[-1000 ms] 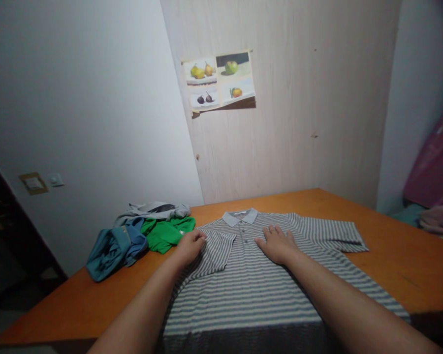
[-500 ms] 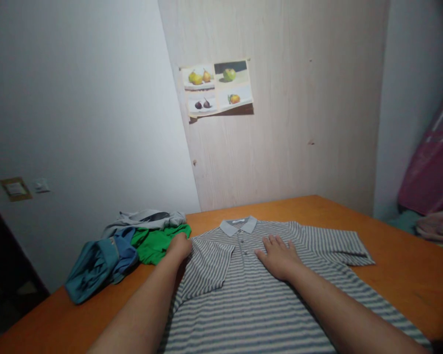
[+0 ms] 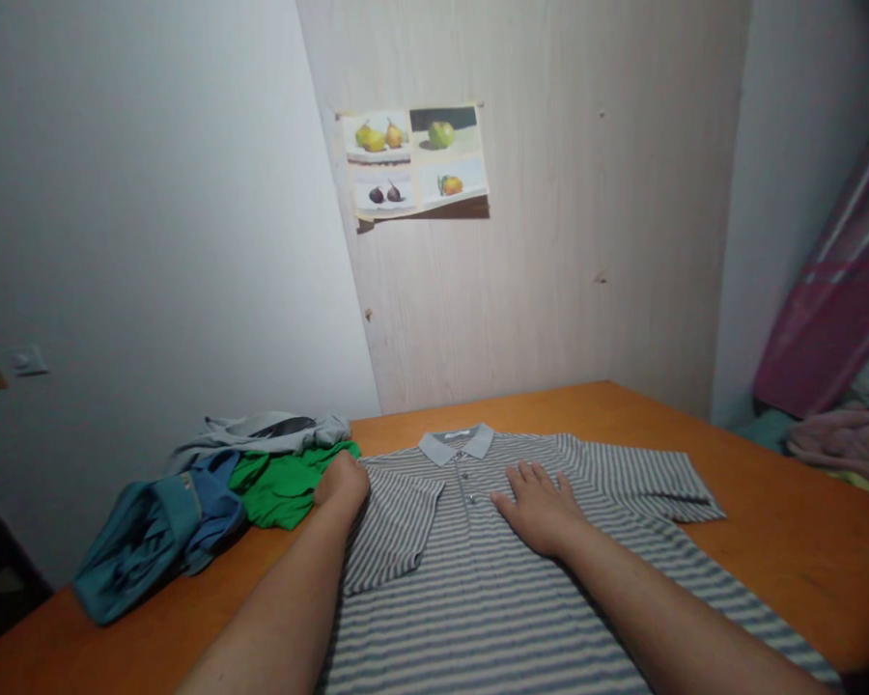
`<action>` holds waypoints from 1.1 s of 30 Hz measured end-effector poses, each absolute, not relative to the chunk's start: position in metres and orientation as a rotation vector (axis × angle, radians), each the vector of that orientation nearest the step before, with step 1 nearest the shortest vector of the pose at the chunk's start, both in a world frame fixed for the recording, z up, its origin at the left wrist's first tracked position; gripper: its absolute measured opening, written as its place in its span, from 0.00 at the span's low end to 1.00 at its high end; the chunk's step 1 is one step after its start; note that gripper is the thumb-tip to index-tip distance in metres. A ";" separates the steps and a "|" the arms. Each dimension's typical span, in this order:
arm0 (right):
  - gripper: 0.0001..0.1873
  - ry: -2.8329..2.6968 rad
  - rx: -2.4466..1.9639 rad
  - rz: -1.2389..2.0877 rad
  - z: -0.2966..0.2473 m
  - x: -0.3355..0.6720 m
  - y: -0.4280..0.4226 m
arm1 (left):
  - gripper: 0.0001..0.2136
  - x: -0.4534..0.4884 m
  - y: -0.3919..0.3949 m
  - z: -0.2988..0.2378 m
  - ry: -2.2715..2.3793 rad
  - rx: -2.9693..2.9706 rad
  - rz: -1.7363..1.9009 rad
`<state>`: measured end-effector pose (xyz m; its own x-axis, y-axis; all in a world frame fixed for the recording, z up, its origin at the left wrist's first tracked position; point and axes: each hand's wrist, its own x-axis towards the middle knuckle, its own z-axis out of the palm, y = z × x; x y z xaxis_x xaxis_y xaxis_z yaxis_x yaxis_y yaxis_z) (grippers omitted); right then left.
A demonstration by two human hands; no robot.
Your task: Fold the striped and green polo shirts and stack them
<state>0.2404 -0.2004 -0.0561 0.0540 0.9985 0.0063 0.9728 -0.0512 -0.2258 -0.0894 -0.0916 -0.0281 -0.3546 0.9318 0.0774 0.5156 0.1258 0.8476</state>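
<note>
A grey-and-white striped polo shirt point(image 3: 507, 598) lies front up on the orange table, its collar point(image 3: 458, 444) at the far end. Its left-side sleeve point(image 3: 398, 526) is folded inward over the chest, while the other sleeve point(image 3: 644, 473) stretches out to the right. At the folded shoulder, my left hand point(image 3: 342, 483) is closed on the shirt's edge; the fingertips are hidden. My right hand point(image 3: 540, 507) rests flat on the chest beside the buttons, fingers spread.
Left of the shirt is a heap of clothes: a green garment point(image 3: 275, 487), a blue-teal one point(image 3: 141, 541) and a grey one point(image 3: 261, 431). The table point(image 3: 789, 550) meets a wood-panel wall with a fruit picture point(image 3: 412, 159). Pink fabric point(image 3: 803, 338) stands at far right.
The view has turned slightly right, so most things sit further left. My left hand stays at the folded sleeve's shoulder, and the sleeve's hem has shifted slightly. My right hand keeps its place on the chest.
</note>
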 end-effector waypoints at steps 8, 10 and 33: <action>0.43 -2.038 -2.150 0.229 -0.059 0.242 -0.199 | 0.08 -0.080 -0.102 -0.016 2.324 1.874 0.860; 0.44 -2.035 -2.145 0.232 -0.060 0.242 -0.199 | 0.12 -0.073 -0.107 -0.020 2.294 2.028 0.726; 0.44 -2.031 -2.134 0.253 -0.061 0.242 -0.195 | 0.41 -0.020 -0.180 -0.035 1.796 2.472 0.034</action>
<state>0.2420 -0.1946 -0.0611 0.0500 0.9987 0.0033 0.9673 -0.0476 -0.2491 -0.0201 -0.1801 -0.0354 0.3100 0.9502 -0.0326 0.9483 -0.3066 0.0822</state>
